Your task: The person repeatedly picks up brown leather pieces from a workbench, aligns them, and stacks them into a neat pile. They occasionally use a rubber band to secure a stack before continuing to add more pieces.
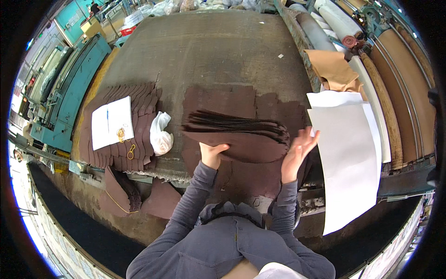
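Note:
My left hand [211, 155] grips the near left edge of a thick stack of dark brown cut pieces [244, 143], thumb on top and fingers hidden underneath. The pieces look like leather or fabric, and their layers fan apart along the far side. Beside the rounded right end of the stack, my right hand [293, 157] is open with its fingers spread and nothing in it. Under the stack, larger brown pieces [223, 97] lie flat on the worn table [204, 42].
Overlapping brown cut pieces [144, 104] lie at left, with white paper [103, 122], a pen and yellow bands on them. A white plastic bag [161, 135] sits beside them. White sheets [348, 158] overhang at right, near tan material [332, 67] and rolls. Brown pieces [162, 200] hang at the near edge.

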`<action>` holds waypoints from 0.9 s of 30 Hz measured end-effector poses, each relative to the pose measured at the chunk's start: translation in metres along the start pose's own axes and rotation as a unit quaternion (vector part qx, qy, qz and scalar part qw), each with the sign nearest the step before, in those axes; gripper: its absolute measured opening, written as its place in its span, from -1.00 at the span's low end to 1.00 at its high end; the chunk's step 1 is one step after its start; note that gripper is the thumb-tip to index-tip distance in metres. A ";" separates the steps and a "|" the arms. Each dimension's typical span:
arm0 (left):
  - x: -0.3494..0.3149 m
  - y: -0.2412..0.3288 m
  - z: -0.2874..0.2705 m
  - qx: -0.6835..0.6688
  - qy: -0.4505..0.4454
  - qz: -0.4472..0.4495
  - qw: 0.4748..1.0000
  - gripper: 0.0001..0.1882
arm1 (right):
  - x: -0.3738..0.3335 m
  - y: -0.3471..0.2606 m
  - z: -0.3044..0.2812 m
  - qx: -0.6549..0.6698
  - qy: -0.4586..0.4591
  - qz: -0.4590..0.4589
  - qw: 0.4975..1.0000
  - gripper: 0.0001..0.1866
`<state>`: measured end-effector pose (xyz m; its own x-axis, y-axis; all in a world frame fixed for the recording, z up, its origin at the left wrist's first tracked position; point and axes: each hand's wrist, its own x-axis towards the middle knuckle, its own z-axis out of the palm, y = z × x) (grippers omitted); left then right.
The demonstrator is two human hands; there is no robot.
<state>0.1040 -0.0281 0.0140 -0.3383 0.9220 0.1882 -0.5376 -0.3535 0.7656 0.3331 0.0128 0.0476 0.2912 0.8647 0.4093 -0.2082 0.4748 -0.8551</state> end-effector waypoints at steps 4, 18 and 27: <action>0.004 0.004 0.008 -0.157 0.073 -0.033 0.984 -0.21 | -0.025 0.011 0.013 0.205 -0.118 0.147 0.961 -0.10; -0.015 0.045 0.036 -0.127 -0.050 0.047 0.990 -0.05 | -0.010 -0.040 0.048 0.522 -0.092 0.018 0.848 -0.28; -0.021 0.036 0.022 -0.116 -0.052 -0.031 0.991 -0.12 | -0.019 0.071 0.010 0.555 -0.242 0.068 0.793 -0.28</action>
<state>0.1088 -0.0569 0.0510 -0.2239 0.9503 0.2164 -0.7228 -0.3108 0.6173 0.3039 0.0316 -0.0176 -0.1402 0.7546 0.6411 -0.9790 -0.0088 -0.2037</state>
